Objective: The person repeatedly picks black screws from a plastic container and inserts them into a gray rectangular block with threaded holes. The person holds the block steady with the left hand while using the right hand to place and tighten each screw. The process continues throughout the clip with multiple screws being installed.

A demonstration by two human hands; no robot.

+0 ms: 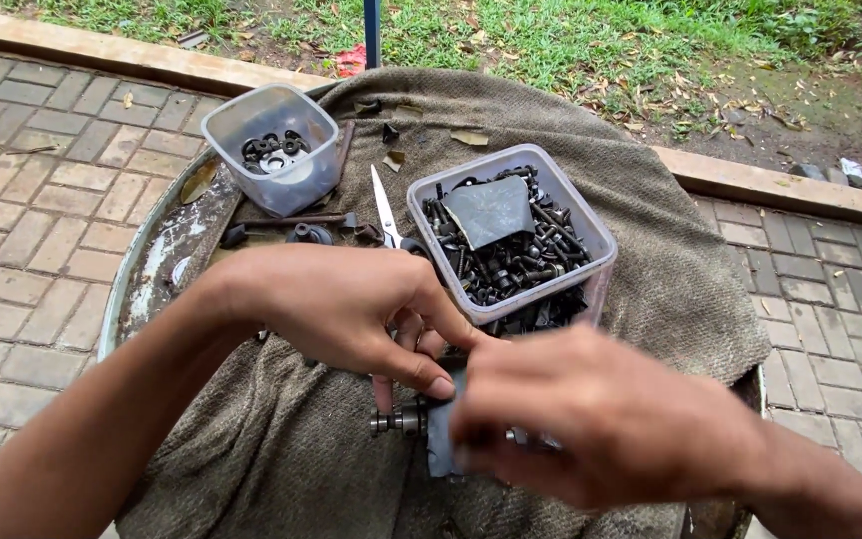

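Note:
My left hand [351,309] and my right hand [591,409] meet low in the middle of the view, over a brown cloth [670,250]. Between them is a small dark metal shaft part [401,420] with a grey strip [441,439] wrapped around it. Left thumb and fingers pinch the part from above. The right hand, blurred, closes on the grey strip and hides the part's right end.
A clear tub [591,235] full of dark bolts and screws, with a grey sheet scrap on top, stands just beyond the hands. A second clear tub [251,180] with a few washers stands at the back left. Scissors [384,208] and dark tools lie between them. Paving surrounds the round table.

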